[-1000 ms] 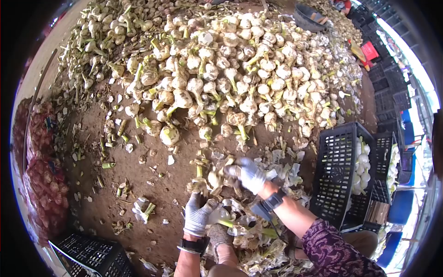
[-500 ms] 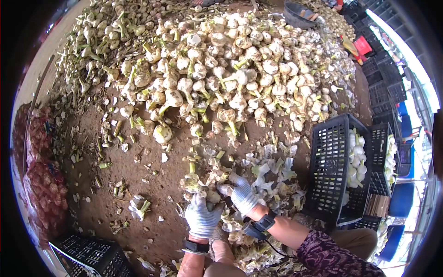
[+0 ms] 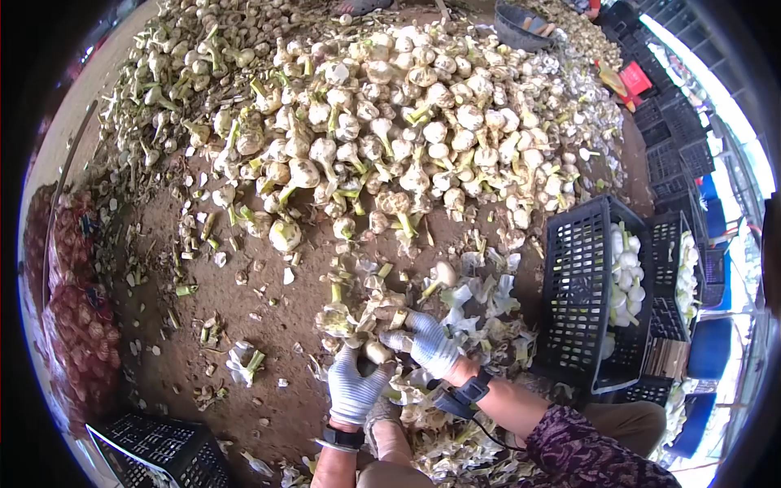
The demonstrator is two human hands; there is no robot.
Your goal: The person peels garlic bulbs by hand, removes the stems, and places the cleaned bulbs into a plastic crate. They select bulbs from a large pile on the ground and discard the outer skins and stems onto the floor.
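Observation:
My left hand (image 3: 356,389), in a striped white glove, is closed around a pale garlic bulb (image 3: 376,352) low in the middle of the view. My right hand (image 3: 429,348), gloved the same way, grips at the bulb's right side with thumb and fingers bent; its exact contact is partly hidden. Dry brown peel and a cut green stalk (image 3: 335,305) lie just beyond my hands. Loose white garlic skins (image 3: 480,305) spread to the right, with one stemmed garlic bulb (image 3: 442,276) above them.
A large heap of garlic (image 3: 390,122) covers the far ground. On the right, a black crate (image 3: 576,293) stands tilted, with white bulbs showing beside its wall. Red mesh sacks (image 3: 81,342) stand at the left, another black crate (image 3: 163,451) at lower left. A dark basin (image 3: 521,28) sits behind.
A stemmed bulb now lies above the loose skins to the right, where none lay before. The bulb between my hands shows more clearly. Both hands stay nearly in place.

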